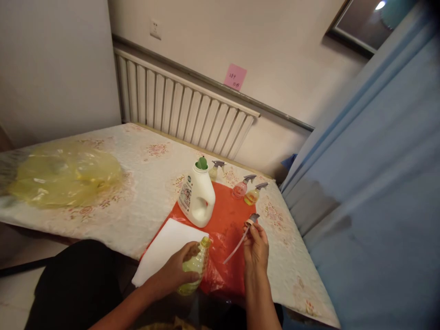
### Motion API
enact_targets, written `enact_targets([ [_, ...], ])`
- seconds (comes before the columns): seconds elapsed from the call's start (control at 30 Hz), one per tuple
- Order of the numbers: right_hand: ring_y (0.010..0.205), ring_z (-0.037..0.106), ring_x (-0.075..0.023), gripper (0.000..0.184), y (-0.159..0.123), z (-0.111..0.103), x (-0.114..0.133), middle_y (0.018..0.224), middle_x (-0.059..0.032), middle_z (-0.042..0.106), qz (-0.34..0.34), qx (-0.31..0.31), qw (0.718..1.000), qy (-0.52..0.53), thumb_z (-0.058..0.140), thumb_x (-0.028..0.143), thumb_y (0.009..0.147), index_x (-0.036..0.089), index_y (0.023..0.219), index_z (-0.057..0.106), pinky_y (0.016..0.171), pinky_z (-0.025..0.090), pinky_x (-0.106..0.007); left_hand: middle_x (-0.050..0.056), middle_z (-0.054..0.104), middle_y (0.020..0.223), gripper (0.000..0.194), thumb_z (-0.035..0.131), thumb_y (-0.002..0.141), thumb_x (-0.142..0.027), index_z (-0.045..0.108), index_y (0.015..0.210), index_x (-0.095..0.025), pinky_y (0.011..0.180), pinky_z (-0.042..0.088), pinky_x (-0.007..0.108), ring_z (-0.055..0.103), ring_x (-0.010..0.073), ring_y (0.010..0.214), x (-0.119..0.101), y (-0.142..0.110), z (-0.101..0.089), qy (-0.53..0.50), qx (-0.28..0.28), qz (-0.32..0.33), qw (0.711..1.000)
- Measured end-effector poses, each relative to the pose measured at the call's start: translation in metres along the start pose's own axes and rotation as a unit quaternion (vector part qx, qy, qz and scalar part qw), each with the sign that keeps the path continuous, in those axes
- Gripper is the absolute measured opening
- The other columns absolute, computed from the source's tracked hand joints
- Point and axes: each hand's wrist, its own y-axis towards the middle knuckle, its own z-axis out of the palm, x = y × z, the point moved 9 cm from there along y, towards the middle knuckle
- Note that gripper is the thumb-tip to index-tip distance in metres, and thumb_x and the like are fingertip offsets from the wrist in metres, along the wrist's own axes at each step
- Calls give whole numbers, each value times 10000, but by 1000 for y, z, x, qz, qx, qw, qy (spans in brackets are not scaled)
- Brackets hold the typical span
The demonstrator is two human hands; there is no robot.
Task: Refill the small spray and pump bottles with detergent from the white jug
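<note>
My left hand is wrapped round a clear yellow-green spray bottle, its neck bare and tilted to the right. In my right hand is a grey spray head, and its pale dip tube hangs down to the left. Between and beyond my hands a large white jug stands on a red plastic sheet. A green cap or insert sits in the jug's mouth. My left forearm passes over a white folded cloth or pad.
Behind the sheet stand a pink spray bottle, a yellow one and a pale one partly behind the jug. A yellow plastic bag lies left on the flowered cover. A radiator lines the wall; a blue curtain hangs right.
</note>
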Motion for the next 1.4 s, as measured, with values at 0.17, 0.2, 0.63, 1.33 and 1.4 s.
enact_targets([
  [0.17,630,692,-127,299,0,1,-9,769,1,744,25,4,1000,-17,830,252,598,178,808,630,576,555,-223,127,528,1420,799,786,631,-356,432,1330,-201,1143,315,453,441,308,1351,-2,-1,-4,-21,-7,-4,1000],
  [0.2,626,689,-123,303,-1,1,-10,768,1,744,27,3,999,-18,833,250,591,176,806,633,570,551,-216,129,527,1421,795,783,632,-342,432,1331,-198,1142,316,452,443,308,1349,-1,-1,-4,-22,-7,-7,1000],
  [0.63,723,679,-120,242,-10,12,33,882,10,720,-83,-69,994,5,771,252,685,208,860,609,584,521,-203,137,518,1426,831,747,633,-304,410,1385,-198,1119,342,469,462,329,1323,-7,-6,10,39,18,-23,999],
  [1.33,620,619,-131,135,-44,45,47,671,33,639,-130,9,981,-146,708,273,742,179,813,644,658,511,-282,85,572,1354,776,745,583,-214,494,1317,-202,1103,363,437,503,307,1248,-33,-6,23,116,4,24,993],
  [1.4,616,619,-130,135,-45,46,50,667,29,644,-135,14,977,-162,715,266,735,173,802,645,660,510,-279,80,573,1353,774,742,590,-221,489,1321,-214,1097,372,438,510,300,1240,-33,-6,23,120,7,30,992],
])
